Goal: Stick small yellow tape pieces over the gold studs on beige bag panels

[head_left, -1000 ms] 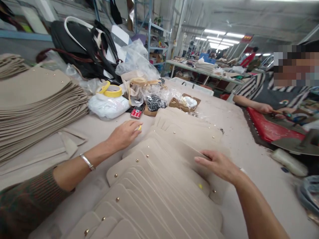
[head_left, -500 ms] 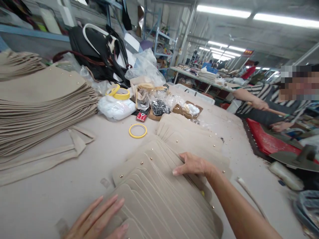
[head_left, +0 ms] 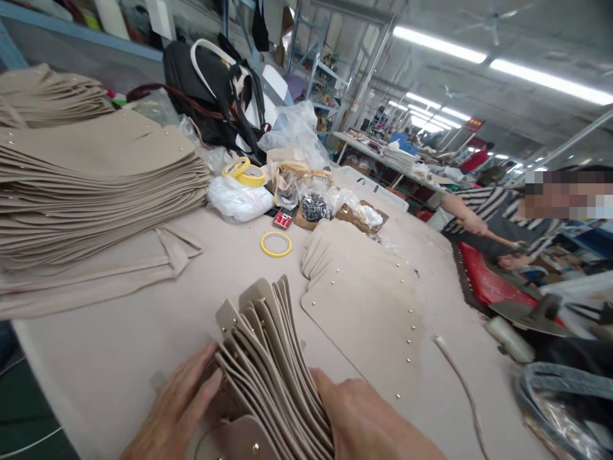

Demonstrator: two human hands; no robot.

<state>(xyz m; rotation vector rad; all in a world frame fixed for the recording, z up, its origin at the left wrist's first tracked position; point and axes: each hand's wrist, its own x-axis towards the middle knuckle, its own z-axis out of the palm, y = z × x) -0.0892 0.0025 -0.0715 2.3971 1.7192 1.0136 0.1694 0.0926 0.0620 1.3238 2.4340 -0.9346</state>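
Holding between them a bundle of beige riveted panels (head_left: 282, 361) on edge, the left hand (head_left: 179, 402) and right hand (head_left: 366, 412) stay at the near side of the bench (head_left: 119, 358); beyond lie overlapping flat panels (head_left: 364, 294), then a yellow tape roll (head_left: 276, 255).

Nothing legible — hanging red sign (head_left: 475, 124) is too small, white marks on small red item (head_left: 283, 218) too blurred.

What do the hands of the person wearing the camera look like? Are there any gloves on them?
They're two human hands with no gloves: the left hand and the right hand are both bare. I see no rings or markings on the parts that show, though some fingers are hidden. No sleeves are in view.
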